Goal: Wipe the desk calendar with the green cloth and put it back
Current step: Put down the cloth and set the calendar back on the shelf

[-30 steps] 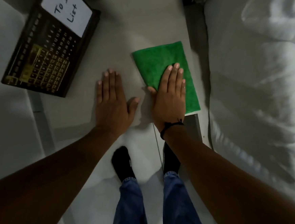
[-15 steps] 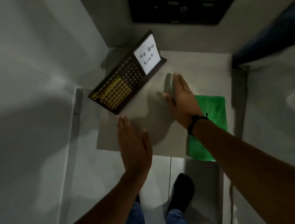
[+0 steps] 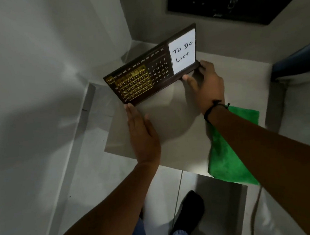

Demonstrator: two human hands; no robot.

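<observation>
Right hand (image 3: 206,84) closes its fingers on the right end of the dark wooden desk calendar with gold date tiles (image 3: 151,66), upright at the far-left corner of the pale grey worktop (image 3: 169,123); left hand (image 3: 142,133) lies flat and open, fingertips at its near-left corner. The folded green microfibre cloth (image 3: 228,158) lies untouched, well right of the calendar, part-hidden by the right forearm, so wiping looks not yet begun. The calendar's back is hidden.

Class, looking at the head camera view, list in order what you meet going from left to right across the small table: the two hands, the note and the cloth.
left hand → To Do List note → right hand → green cloth
</observation>
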